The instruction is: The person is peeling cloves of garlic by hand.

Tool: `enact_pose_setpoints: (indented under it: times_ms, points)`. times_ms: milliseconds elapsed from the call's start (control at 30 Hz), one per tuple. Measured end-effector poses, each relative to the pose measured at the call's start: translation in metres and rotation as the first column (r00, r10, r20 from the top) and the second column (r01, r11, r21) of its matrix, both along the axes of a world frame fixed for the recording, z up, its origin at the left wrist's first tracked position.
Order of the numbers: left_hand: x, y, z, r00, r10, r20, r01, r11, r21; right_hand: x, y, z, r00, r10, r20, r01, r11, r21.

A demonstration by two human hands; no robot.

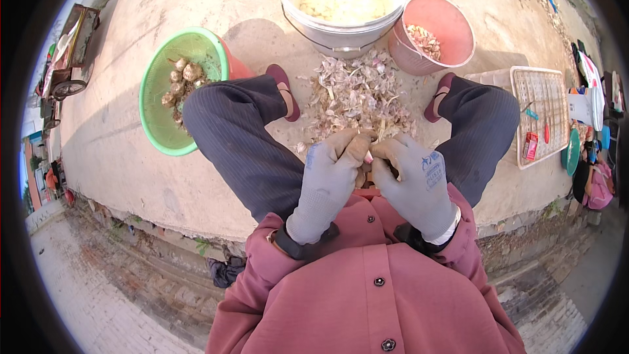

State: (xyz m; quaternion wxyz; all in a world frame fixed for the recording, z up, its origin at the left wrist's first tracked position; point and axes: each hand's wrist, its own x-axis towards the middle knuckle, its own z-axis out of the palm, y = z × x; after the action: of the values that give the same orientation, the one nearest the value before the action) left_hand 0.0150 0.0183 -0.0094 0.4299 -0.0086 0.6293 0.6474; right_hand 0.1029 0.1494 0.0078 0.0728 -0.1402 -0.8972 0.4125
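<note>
My left hand (330,177) and my right hand (410,177), both in grey coated work gloves with dirty fingertips, meet over my lap. Between their pinched fingertips a pinkish garlic clove (368,157) shows. Most of it is hidden by the gloves, as is anything inside the curled fingers. Beyond them, a heap of papery garlic skins (361,93) covers the ground between my shoes. To the left of my knee a green plastic colander (156,130) holds several whole garlic bulbs (191,72).
A white pail (334,37) with pale cloves in liquid stands ahead. Beside it, a pink bucket (454,34) holds unpeeled-looking cloves (423,42). An upturned plastic crate (550,123) at right bears a small red box (530,146) and small tools. Another person (594,182) sits farther right.
</note>
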Motion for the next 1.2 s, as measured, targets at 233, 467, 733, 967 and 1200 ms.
enact_pose_setpoints:
  times_ms: [233,467,733,967,1200]
  points:
    - [-0.013,-0.002,-0.004,0.995,-0.094,0.033,0.092,0.995,0.033,-0.007,0.005,-0.006,0.998,-0.031,0.055,0.04,0.985,-0.171]
    - [-0.018,-0.017,-0.011,0.723,-0.159,-0.673,0.179,0.983,-0.041,-0.013,0.001,-0.018,0.966,-0.158,0.205,0.248,0.791,-0.559]
    - [-0.011,0.004,0.013,0.979,-0.143,-0.147,0.163,0.977,0.138,0.0,0.008,-0.005,0.972,-0.223,0.08,0.216,0.698,-0.682]
    - [-0.017,0.002,-0.002,0.999,0.0,-0.034,0.012,0.943,0.334,0.014,0.009,0.003,0.976,-0.176,0.127,0.217,0.792,-0.571]
    - [-0.01,0.005,0.013,0.933,-0.155,-0.325,0.174,0.984,0.028,0.023,0.015,0.0,0.947,-0.274,0.168,0.321,0.821,-0.472]
